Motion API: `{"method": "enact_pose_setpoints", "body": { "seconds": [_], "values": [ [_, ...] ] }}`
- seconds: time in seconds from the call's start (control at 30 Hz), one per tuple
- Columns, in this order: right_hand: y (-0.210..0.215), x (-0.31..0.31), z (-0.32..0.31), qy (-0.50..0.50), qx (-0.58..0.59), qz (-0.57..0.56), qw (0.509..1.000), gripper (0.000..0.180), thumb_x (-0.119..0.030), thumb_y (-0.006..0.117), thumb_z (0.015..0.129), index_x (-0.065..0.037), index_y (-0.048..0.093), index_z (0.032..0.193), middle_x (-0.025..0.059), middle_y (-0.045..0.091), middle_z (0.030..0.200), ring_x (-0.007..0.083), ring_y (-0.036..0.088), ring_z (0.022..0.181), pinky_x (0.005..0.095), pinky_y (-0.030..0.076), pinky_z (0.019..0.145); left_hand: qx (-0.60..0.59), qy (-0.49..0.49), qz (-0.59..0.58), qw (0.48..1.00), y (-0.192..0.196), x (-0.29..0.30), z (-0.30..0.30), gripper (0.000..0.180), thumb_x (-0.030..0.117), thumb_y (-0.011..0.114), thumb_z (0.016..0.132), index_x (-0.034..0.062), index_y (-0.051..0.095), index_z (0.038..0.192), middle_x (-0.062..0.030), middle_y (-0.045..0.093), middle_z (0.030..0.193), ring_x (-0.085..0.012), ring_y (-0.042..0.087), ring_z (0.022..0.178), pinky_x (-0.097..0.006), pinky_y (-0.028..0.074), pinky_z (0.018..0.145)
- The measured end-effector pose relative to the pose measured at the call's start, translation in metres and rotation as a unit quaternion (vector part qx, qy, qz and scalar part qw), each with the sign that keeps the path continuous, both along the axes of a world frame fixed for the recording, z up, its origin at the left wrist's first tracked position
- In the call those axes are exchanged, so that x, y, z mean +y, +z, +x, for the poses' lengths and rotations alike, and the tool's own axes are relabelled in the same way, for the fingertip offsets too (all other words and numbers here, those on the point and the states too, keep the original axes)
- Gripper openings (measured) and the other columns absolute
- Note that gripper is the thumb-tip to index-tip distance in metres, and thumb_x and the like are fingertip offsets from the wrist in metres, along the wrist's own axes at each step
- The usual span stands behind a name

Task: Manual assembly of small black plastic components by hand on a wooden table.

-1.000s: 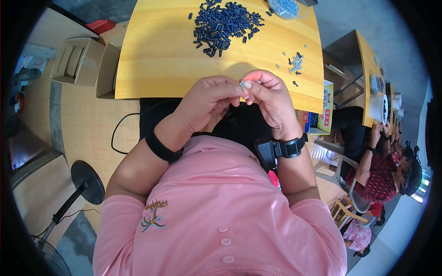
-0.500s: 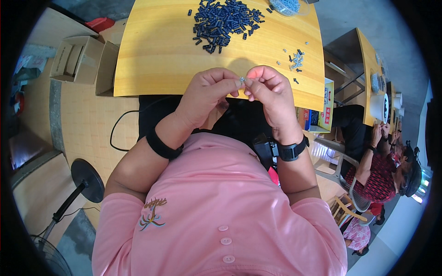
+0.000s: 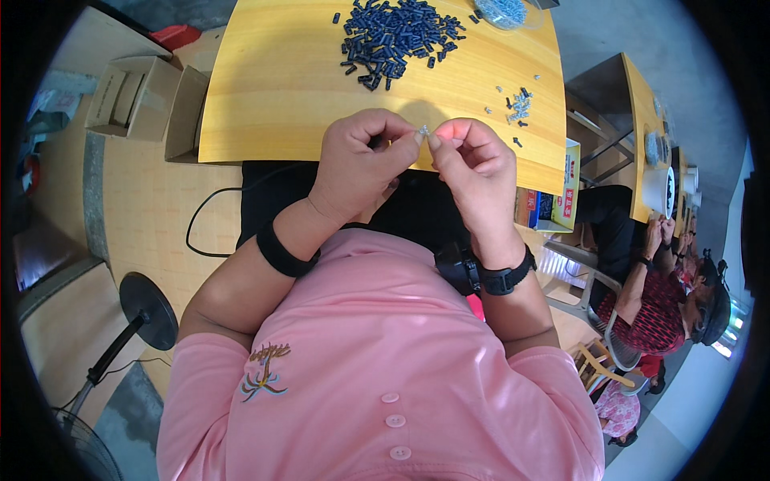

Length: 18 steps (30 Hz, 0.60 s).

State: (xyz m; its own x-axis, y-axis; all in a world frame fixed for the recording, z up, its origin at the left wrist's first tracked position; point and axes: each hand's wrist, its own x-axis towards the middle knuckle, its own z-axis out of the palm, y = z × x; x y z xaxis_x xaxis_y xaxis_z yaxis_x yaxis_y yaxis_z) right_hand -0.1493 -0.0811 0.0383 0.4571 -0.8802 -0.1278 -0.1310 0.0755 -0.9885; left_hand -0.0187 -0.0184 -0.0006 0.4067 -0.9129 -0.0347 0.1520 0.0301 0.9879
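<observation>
Small silvery part (image 3: 423, 130) pinched between fingertips of left hand (image 3: 361, 164) and right hand (image 3: 473, 168), held above near edge of yellow worktop (image 3: 273, 96); both hands curled, thumbs pressed to forefingers; pile of dark blue pieces (image 3: 397, 36) seen well apart at far side; few small metal bits (image 3: 517, 104) scattered right of hands; cardboard boxes (image 3: 140, 100) on floor at left; nothing blocking view of pinch.

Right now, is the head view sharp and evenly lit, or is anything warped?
Head view: sharp at the left hand and right hand; the tiny part between them is too small to resolve. The table edges bow, the rim is black, and light is even.
</observation>
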Motion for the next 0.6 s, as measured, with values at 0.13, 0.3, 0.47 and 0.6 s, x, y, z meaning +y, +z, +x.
{"method": "enact_pose_setpoints", "body": {
  "seconds": [0.13,0.3,0.47,0.6],
  "values": [
    [-0.003,0.000,0.000,0.041,-0.006,-0.056,0.998,0.003,-0.002,0.065,0.082,-0.002,0.063,0.084,-0.0049,0.055,0.070,0.0000,0.047,0.061,0.0157,0.039,0.054,0.007,0.005,0.005,1.000,-0.003,-0.001,0.000,0.010,0.011,0.067,0.079,0.0009,0.065,0.078,0.0027,0.058,0.067,-0.0022,0.045,0.056,-0.019,0.038,0.051],
    [-0.010,-0.007,-0.003,0.050,-0.001,-0.091,0.995,0.006,-0.001,0.066,0.081,-0.002,0.063,0.086,-0.0041,0.055,0.070,0.0013,0.048,0.062,0.0168,0.039,0.054,0.024,-0.049,0.010,0.998,-0.002,0.004,0.004,0.009,0.010,0.062,0.086,0.0017,0.063,0.089,0.0015,0.061,0.078,-0.0036,0.053,0.071,-0.019,0.043,0.064],
    [-0.011,-0.012,-0.005,0.046,0.030,-0.179,0.982,0.013,0.001,0.066,0.078,-0.003,0.065,0.091,-0.0002,0.053,0.072,0.0059,0.049,0.062,0.0194,0.041,0.056,0.036,-0.074,0.012,0.997,-0.004,0.002,0.006,0.010,0.011,0.062,0.086,0.0023,0.063,0.090,0.0014,0.061,0.078,-0.0042,0.054,0.070,-0.019,0.044,0.064],
    [-0.002,-0.018,-0.009,0.122,0.056,-0.263,0.955,0.019,0.003,0.064,0.077,-0.004,0.066,0.095,0.0017,0.055,0.073,0.0083,0.051,0.062,0.0204,0.042,0.055,0.161,-0.129,0.077,0.975,0.003,0.002,0.010,0.008,0.011,0.062,0.085,0.0046,0.063,0.090,0.0009,0.061,0.077,-0.0055,0.055,0.067,-0.020,0.045,0.062]
  ]
}}
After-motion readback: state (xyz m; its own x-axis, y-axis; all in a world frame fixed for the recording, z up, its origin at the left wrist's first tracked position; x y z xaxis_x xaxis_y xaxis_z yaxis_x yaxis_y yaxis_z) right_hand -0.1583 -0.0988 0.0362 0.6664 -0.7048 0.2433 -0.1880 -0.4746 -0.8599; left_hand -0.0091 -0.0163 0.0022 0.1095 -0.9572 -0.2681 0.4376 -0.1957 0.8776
